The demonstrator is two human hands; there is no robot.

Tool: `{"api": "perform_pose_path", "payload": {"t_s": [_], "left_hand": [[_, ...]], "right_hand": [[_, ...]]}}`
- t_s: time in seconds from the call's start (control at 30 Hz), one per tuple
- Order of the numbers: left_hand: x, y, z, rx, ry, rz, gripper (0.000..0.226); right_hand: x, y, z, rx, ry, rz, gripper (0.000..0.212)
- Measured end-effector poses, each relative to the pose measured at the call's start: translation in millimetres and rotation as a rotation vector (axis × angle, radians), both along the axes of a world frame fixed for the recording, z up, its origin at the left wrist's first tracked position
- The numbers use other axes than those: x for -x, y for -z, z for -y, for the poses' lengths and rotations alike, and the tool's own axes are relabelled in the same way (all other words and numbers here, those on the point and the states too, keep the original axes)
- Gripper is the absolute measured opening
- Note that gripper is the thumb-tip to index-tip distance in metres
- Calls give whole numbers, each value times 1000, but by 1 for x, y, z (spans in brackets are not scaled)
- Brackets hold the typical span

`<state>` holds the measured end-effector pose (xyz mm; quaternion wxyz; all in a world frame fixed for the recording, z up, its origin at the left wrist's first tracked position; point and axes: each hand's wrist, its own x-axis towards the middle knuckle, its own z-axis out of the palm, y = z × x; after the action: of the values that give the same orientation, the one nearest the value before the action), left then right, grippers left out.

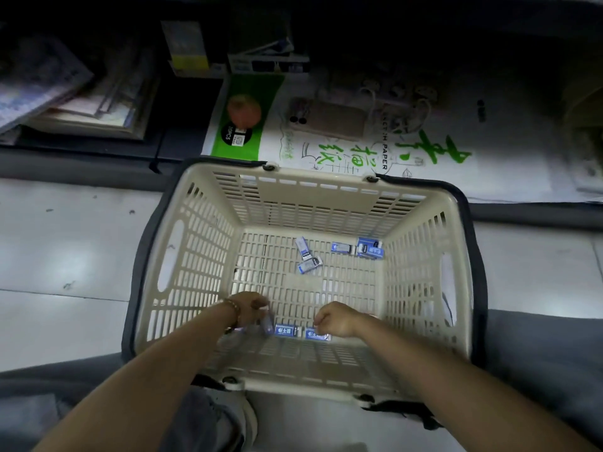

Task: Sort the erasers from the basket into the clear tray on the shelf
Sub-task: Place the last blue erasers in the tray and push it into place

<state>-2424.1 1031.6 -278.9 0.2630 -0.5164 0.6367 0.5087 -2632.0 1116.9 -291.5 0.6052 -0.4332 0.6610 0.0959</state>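
Down on the slotted bottom of the basket [326,207] lie the erasers [309,265], small blocks in blue and white sleeves. Two sit close together near the middle, one touching the end of the other. Another single one and a small bunch are against the far right corner. Two more lie end to end along the near wall, one of them, the near eraser [316,335], just under the right hand [336,319].

The left hand [251,308] reaches down at the near wall with its fingers curled, pinching a blurred eraser [267,323] that stands tilted just left of that row. A beaded bracelet [233,309] circles its wrist. The right hand has its fingers curled downward over the near eraser; I cannot tell whether it grips that eraser or only touches it.

The basket is cream plastic with dark handles [478,272] folded down along its sides, and it stands on a pale tiled floor [65,239]. Beyond its far rim is a low shelf [81,164] holding a white and green pack of sketch paper [434,151], with a dim stack of papers [81,102] to the left. A shoe [241,415] shows just under the basket's near edge.
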Motion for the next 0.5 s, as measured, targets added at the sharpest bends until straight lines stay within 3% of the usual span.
{"api": "perform_pose_path", "payload": {"t_s": [0.23, 0.4, 0.5], "left_hand": [[13, 1, -1, 87, 59, -28, 26], [17, 3, -9, 154, 30, 1, 28], [13, 4, -1, 89, -82, -47, 26]], "right_hand": [[-8, 8, -9, 75, -206, -95, 32], [-7, 12, -15, 92, -190, -71, 16], [-3, 11, -13, 94, -105, -41, 25]]}}
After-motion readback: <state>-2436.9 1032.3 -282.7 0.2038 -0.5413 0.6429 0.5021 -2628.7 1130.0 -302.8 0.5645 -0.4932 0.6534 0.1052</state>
